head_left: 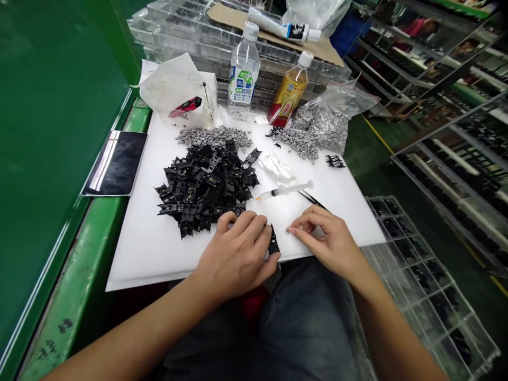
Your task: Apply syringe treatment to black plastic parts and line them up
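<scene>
Head view: across the middle of the frame spreads a bench [146, 256] topped with a white sheet, backed at the upper centre by stacked clear trays [178, 39], whose flat top is used as a shelf for a tube [283, 27]. Left of centre, a heap of black parts [206, 185] is piled close to the hands, presumably so that single pieces can be reached easily. At the lower centre, the left hand [240, 254] is curled over the sheet, its grip closed on one black part [273, 241] near the front edge; the piece is seemingly steadied between fingers and thumb, with its right side exposed. By the right hand [327, 238], just right of it, a narrow pinch is formed, thumb and forefinger tips together; whether anything tiny is held there cannot be told. Two bottles [243, 79] [289, 92] are stood upright at the bench's back, probably out of the way. Above the right hand, a syringe [286, 189] is laid flat, its orange tip pointed toward the heap, and dark tweezers [312, 199] are set just beside it, both apparently placed within easy reach of the fingers.
</scene>
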A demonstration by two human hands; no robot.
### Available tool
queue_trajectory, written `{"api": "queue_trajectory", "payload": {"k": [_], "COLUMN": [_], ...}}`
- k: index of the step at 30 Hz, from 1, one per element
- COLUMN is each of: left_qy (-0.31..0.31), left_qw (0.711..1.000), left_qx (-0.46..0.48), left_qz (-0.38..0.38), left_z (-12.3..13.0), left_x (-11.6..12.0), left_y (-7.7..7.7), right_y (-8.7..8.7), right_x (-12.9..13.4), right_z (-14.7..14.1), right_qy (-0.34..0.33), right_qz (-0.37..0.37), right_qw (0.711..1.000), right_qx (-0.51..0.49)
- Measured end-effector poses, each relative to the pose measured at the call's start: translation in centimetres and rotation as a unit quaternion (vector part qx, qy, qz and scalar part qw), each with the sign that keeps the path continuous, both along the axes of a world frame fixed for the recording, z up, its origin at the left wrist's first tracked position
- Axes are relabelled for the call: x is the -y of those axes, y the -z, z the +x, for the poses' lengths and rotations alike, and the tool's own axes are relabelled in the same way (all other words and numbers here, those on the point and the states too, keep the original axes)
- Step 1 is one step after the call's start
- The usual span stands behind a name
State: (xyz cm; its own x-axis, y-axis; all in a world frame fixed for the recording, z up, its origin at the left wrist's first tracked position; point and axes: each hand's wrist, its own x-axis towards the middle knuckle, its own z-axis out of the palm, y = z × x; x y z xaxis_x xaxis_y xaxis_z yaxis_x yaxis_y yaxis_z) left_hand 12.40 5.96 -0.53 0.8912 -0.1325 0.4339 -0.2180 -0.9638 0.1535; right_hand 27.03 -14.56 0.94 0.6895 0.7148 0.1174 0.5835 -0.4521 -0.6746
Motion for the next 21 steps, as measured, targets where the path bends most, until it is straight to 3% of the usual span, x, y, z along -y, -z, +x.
{"api": "queue_trajectory", "payload": {"k": [6, 13, 21], "left_qy": [-0.001, 0.001, 0.005], "left_qw": [1.000, 1.000, 1.000], "left_qx": [0.000, 0.001, 0.008], "left_qz": [-0.001, -0.004, -0.001], "left_z": [0.0, 0.1, 0.1], "left_x": [0.1, 0.0, 0.0], "left_y": [0.0, 0.1, 0.1], "right_y": [-0.5, -1.3, -0.8], "right_x": [0.0, -0.6, -1.3], "right_z": [0.1, -1.7, -1.9], "right_qy": [-0.023, -0.104, -0.137], "right_qz": [-0.025, 0.065, 0.057], "right_qw": [0.999, 0.991, 0.986], "right_qx": [0.001, 0.055, 0.072]}}
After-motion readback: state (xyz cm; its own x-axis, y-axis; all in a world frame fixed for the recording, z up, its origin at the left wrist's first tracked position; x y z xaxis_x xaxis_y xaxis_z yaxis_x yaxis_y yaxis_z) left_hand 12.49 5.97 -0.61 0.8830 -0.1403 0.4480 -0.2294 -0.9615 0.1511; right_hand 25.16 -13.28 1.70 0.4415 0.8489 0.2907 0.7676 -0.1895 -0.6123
